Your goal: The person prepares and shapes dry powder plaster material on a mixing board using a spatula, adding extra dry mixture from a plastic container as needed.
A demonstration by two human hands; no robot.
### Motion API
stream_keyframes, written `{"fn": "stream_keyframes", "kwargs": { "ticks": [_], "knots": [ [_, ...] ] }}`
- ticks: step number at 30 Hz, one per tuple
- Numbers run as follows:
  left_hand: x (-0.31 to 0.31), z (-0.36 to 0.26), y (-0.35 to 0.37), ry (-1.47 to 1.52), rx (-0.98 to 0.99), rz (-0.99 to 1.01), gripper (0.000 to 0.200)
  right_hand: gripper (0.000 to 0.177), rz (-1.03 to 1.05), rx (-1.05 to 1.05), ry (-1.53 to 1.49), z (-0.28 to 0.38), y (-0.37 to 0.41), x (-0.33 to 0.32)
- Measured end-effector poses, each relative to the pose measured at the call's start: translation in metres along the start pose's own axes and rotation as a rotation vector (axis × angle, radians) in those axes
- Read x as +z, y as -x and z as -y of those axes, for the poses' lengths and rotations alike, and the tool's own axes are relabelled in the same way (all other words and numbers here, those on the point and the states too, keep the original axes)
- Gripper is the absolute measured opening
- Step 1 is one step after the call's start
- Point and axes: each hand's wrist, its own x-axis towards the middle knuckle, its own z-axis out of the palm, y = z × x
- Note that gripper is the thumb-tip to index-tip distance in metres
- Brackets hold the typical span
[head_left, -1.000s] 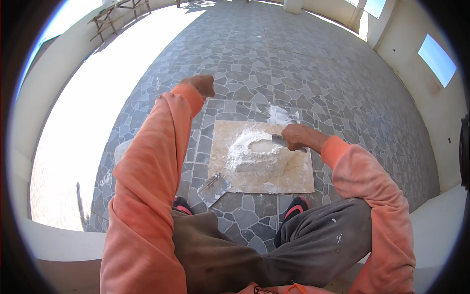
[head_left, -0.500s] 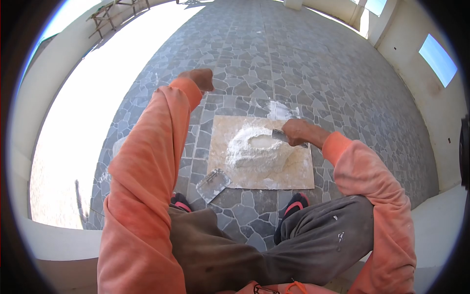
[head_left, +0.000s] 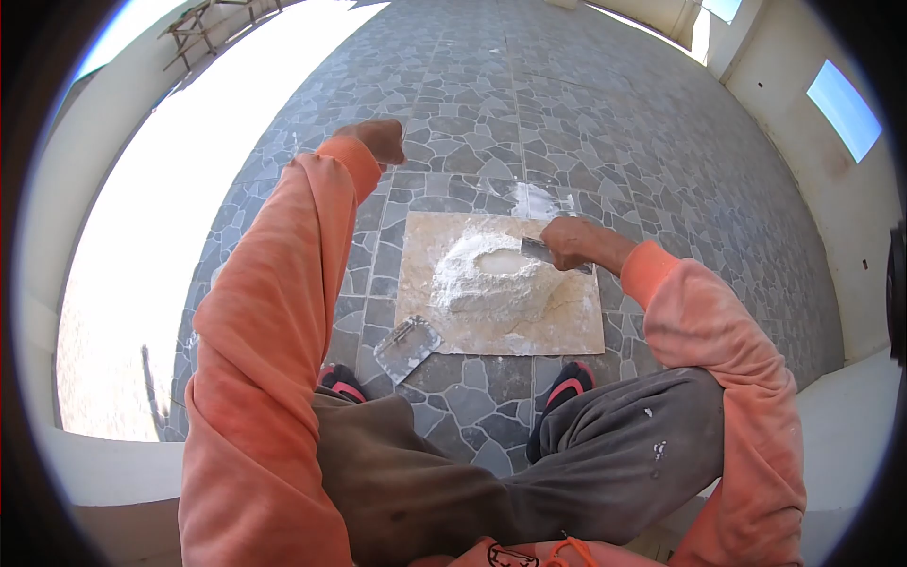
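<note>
A heap of white powder (head_left: 491, 288) with a shallow hollow in its top lies on a tan board (head_left: 576, 331) on the floor. My right hand (head_left: 572, 243) is closed round a flat metal scraper (head_left: 537, 249), whose blade is at the heap's upper right edge beside the hollow. Up and to the left of the board, my left hand (head_left: 381, 141) is raised, its fingers curled in; what they hold, if anything, is hidden. A powder-dusted metal trowel (head_left: 408, 350) lies at the board's lower left corner.
Grey stone-pattern tiles (head_left: 472, 406) surround the board. White powder (head_left: 541, 200) is spilled just beyond it. My feet stand on the near side. A wall with a window opening (head_left: 844, 111) rises at the right, and a wooden frame (head_left: 194, 36) is at the far left.
The view has shifted slightly, so the board and heap appear a little higher. My left hand has moved slightly up and left; my right hand still holds the scraper by the hollow.
</note>
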Motion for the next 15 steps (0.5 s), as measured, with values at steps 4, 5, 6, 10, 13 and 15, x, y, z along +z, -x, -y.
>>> {"fn": "stream_keyframes", "kwargs": {
  "ticks": [4,5,6,10,13,15],
  "knots": [
    [-0.0017,-0.004,0.0049,-0.026,-0.018,-0.002,0.037,0.019,0.03,0.003,0.001,0.004,0.0025,-0.0062],
    [-0.0018,-0.0043,0.0057,-0.03,-0.019,-0.002,0.037,0.019,0.02,-0.001,-0.007,0.0039,0.0035,-0.0065],
    [-0.0018,-0.0046,0.0066,-0.033,-0.019,-0.002,0.037,0.019,0.011,-0.005,-0.015,0.004,0.004,-0.0066],
    [-0.002,-0.0045,0.0056,-0.038,-0.019,0.008,0.037,0.02,0.023,0.025,-0.002,0.0059,0.0023,-0.006],
    [-0.0027,-0.005,0.008,-0.023,-0.003,0.004,0.036,0.021,0.033,0.033,0.019,0.0052,-0.0006,-0.0028],
    [-0.0031,-0.0054,0.0106,-0.013,-0.009,0.001,0.036,0.022,0.069,0.037,0.054,0.005,-0.0033,-0.0024]
  ]
}}
